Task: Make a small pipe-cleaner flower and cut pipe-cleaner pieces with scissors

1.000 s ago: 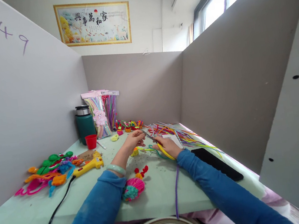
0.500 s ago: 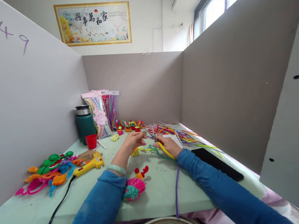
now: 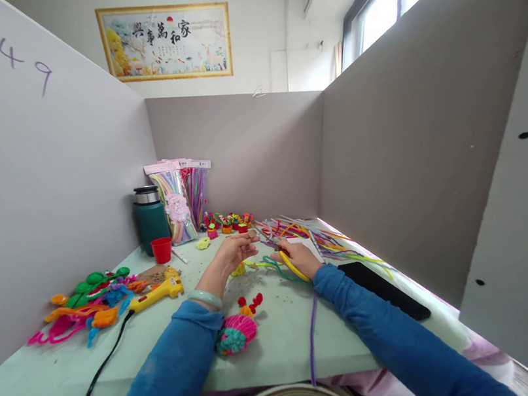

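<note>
left hand (image 3: 238, 251) has some small bit (image 3: 253, 233) pinched, right hand (image 3: 301, 256) grips yellow-handled scissors (image 3: 293, 268), slim gap between; purple strip (image 3: 313, 339) reaches table edge (image 3: 266, 380)

At the far left of the worktop (image 3: 278, 358), a green bottle (image 3: 151, 223) is standing just behind a red cup (image 3: 161, 251); a gold-bordered picture (image 3: 166, 43) is hanging on the far wall (image 3: 255, 34).

Scissors (image 3: 293, 266): metal blades, smooth plastic handles. Loose stems (image 3: 325, 234): fuzzy, matt. Glue gun (image 3: 156, 297): smooth plastic.
</note>
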Demonstrator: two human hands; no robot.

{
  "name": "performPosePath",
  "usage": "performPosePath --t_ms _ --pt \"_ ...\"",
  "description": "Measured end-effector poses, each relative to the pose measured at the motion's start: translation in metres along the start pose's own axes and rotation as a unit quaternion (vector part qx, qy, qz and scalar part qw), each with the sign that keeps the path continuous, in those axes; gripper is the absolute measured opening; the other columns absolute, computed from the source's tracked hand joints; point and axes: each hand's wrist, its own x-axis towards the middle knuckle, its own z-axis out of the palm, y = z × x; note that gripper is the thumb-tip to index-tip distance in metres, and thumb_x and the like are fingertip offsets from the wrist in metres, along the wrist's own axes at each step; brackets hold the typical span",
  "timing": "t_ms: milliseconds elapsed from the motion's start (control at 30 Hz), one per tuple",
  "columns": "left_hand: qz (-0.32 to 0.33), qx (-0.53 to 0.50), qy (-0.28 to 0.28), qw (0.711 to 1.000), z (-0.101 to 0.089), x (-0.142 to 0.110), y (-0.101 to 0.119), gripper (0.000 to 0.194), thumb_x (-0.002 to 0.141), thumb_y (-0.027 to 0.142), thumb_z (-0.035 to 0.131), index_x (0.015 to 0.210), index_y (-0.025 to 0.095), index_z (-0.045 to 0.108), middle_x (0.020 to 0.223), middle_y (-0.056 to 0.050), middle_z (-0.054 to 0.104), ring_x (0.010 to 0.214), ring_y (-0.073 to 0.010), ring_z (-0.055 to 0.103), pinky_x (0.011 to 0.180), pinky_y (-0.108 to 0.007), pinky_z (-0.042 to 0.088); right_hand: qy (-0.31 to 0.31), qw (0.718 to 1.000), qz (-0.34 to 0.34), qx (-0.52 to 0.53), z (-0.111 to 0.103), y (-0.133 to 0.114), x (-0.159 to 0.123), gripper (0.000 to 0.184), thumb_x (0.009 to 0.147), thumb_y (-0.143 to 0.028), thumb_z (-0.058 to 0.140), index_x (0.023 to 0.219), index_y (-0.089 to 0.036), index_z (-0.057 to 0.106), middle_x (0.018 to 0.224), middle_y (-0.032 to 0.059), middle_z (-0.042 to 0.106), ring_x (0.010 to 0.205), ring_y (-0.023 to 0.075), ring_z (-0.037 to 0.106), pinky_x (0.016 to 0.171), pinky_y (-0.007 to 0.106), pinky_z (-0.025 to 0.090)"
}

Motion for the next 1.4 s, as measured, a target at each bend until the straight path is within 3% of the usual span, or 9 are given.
performPosePath --t_ms 167,333,533,733,867,1067,1300,1400 --pt "0.002 -0.017 0.01 1.0 -0.003 0.003 -0.002 0.011 0.075 0.016 0.067 0.084 0.009 0.064 0.079 -0.009 0.068 0.049 -0.01 0.058 0.056 -0.029 0.056 -0.013 1.0 -0.004 -0.018 -0.001 -0.002 0.0 0.039 0.089 -0.055 0.044 0.095 -0.02 0.061 0.075 0.0031 0.063 0.068 0.0159 0.056 0.06 0.024 0.033" --pt "0.012 -0.006 0.034 0.999 -0.004 0.006 -0.006 0.012 0.07 0.01 0.07 0.077 0.01 0.06 0.062 -0.001 0.061 0.043 -0.0063 0.051 0.054 -0.026 0.055 -0.015 0.999 -0.012 -0.031 -0.002 -0.005 -0.001 0.037 0.089 -0.054 0.044 0.096 -0.021 0.06 0.076 0.0029 0.063 0.067 0.0153 0.055 0.059 0.023 0.032" --pt "0.029 0.04 0.036 0.998 -0.002 0.005 -0.007 0.019 0.063 0.003 0.071 0.066 0.012 0.054 0.067 -0.005 0.065 0.045 -0.0065 0.054 0.058 -0.026 0.055 -0.035 0.998 -0.033 -0.035 -0.001 -0.006 -0.002 0.036 0.088 -0.054 0.046 0.098 -0.021 0.059 0.073 0.0016 0.062 0.065 0.0143 0.054 0.058 0.023 0.032" --pt "0.046 0.059 0.055 0.996 -0.007 0.01 -0.009 0.011 0.07 0.014 0.07 0.077 0.01 0.061 0.07 -0.005 0.065 0.045 -0.0091 0.056 0.054 -0.028 0.055 -0.035 0.998 -0.024 -0.044 -0.002 -0.004 -0.002 0.036 0.089 -0.052 0.046 0.099 -0.021 0.061 0.077 0.003 0.064 0.067 0.015 0.056 0.058 0.024 0.032" --pt "0.049 0.055 0.064 0.995 -0.008 0.011 -0.011 0.012 0.067 0.011 0.072 0.074 0.01 0.061 0.062 -0.002 0.061 0.043 -0.007 0.052 0.057 -0.03 0.056 -0.037 0.998 -0.02 -0.05 -0.002 -0.003 -0.002 0.036 0.089 -0.052 0.047 0.099 -0.021 0.061 0.076 0.0032 0.064 0.067 0.015 0.056 0.058 0.024 0.032" --pt "0.041 0.054 0.069 0.995 -0.005 0.009 -0.01 0.018 0.065 0.008 0.073 0.075 0.01 0.058 0.068 -0.007 0.067 0.044 -0.0076 0.055 0.061 -0.029 0.055 -0.028 0.998 -0.01 -0.052 -0.001 -0.003 -0.001 0.039 0.088 -0.054 0.046 0.1 -0.021 0.061 0.077 0.0034 0.064 0.068 0.0151 0.056 0.059 0.024 0.032" --pt "0.038 0.035 0.074 0.996 -0.005 0.006 -0.006 0.018 0.071 0.014 0.071 0.083 0.012 0.058 0.079 -0.009 0.069 0.05 -0.0106 0.06 0.059 -0.029 0.055 -0.011 0.999 -0.001 -0.051 -0.003 -0.004 -0.002 0.04 0.089 -0.054 0.044 0.101 -0.02 0.061 0.079 0.0045 0.065 0.071 0.0169 0.058 0.06 0.024 0.034" --pt "0.036 0.02 0.079 0.996 -0.005 0.007 -0.006 0.014 0.074 0.019 0.07 0.08 0.01 0.061 0.073 -0.006 0.065 0.047 -0.0098 0.057 0.059 -0.031 0.055 -0.012 0.998 0.001 -0.058 -0.002 -0.004 -0.002 0.04 0.089 -0.055 0.045 0.101 -0.02 0.062 0.081 0.0052 0.066 0.072 0.0173 0.058 0.06 0.025 0.034"
